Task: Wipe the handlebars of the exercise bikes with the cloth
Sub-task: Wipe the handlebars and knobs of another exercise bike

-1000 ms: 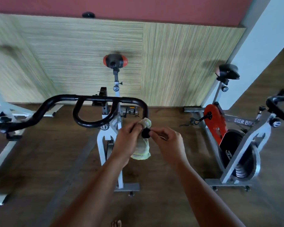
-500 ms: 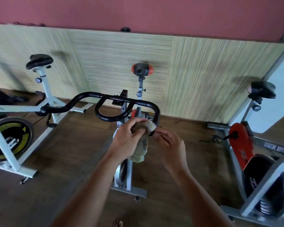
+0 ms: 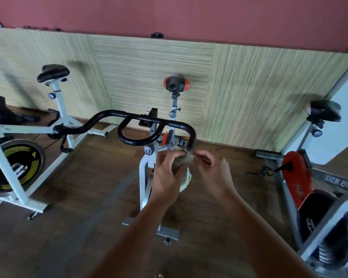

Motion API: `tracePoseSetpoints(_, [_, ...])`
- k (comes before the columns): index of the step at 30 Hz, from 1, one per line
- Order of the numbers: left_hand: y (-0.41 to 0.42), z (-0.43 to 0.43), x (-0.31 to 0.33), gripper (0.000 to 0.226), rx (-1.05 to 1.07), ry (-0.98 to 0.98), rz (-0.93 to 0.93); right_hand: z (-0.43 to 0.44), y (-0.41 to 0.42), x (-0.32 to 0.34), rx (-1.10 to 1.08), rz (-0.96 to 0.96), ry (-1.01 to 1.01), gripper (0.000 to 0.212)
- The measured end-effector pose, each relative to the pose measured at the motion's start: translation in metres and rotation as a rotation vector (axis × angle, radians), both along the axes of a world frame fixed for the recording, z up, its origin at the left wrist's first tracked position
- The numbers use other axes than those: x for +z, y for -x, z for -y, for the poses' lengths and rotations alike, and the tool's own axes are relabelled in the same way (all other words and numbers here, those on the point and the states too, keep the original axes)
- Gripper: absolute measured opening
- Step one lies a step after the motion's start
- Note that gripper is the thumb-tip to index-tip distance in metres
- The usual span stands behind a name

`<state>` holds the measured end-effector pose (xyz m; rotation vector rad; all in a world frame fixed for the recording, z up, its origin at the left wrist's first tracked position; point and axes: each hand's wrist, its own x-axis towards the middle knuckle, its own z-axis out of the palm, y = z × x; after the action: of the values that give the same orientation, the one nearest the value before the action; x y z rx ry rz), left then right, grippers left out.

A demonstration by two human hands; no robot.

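Wooden floor (image 3: 78, 187) below — left hand (image 3: 167, 175) grips cloth (image 3: 184, 163) at handlebar (image 3: 191, 135) end.

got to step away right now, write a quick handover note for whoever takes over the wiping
Left hand: grips the cloth, held around the right tip of the middle bike's black handlebar.
Right hand: pinches the cloth's edge beside that tip.
Done: this tip is under the cloth; nothing shows what else is clean.
Left: the rest of this bar, then the white bike on the left and the red bike on the right; their handlebars are out of view.
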<state>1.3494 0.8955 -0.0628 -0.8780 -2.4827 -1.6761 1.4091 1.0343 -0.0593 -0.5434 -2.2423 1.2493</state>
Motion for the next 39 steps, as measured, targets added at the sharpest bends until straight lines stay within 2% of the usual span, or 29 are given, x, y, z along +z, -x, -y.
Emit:
tracePoseSetpoints(3, [0.009, 0.006, -0.010, 0.034, -0.026, 0.006, 0.006, -0.002, 0.004, 0.002, 0.052, 0.039, -0.032, 0.019])
tracePoseSetpoints(5, [0.016, 0.015, -0.013, 0.043, -0.063, 0.023, 0.096, -0.005, 0.005, 0.002, 0.089, 0.065, -0.050, 0.019])
tracePoseSetpoints(10, [0.024, 0.026, -0.011, 0.033, -0.097, 0.008, 0.229, -0.013, 0.006, 0.000, 0.176, 0.113, -0.058, 0.021])
tracePoseSetpoints(18, [0.006, 0.027, -0.022, 0.029, 0.003, -0.124, 0.375, -0.028, 0.018, -0.007, 0.244, 0.082, -0.096, 0.020])
tracePoseSetpoints(25, [-0.018, -0.006, -0.024, 0.030, 0.258, -0.216, 0.335, -0.055, 0.031, -0.012, 0.463, 0.048, -0.244, 0.025])
tracePoseSetpoints(32, [-0.041, -0.038, -0.030, 0.027, 0.469, -0.486, 0.337, -0.077, 0.045, -0.019, 0.641, -0.083, -0.252, 0.023])
tracePoseSetpoints(39, [-0.045, -0.053, -0.047, 0.017, 0.450, -0.624, 0.240, -0.086, 0.059, -0.028, 0.735, -0.156, -0.186, 0.020])
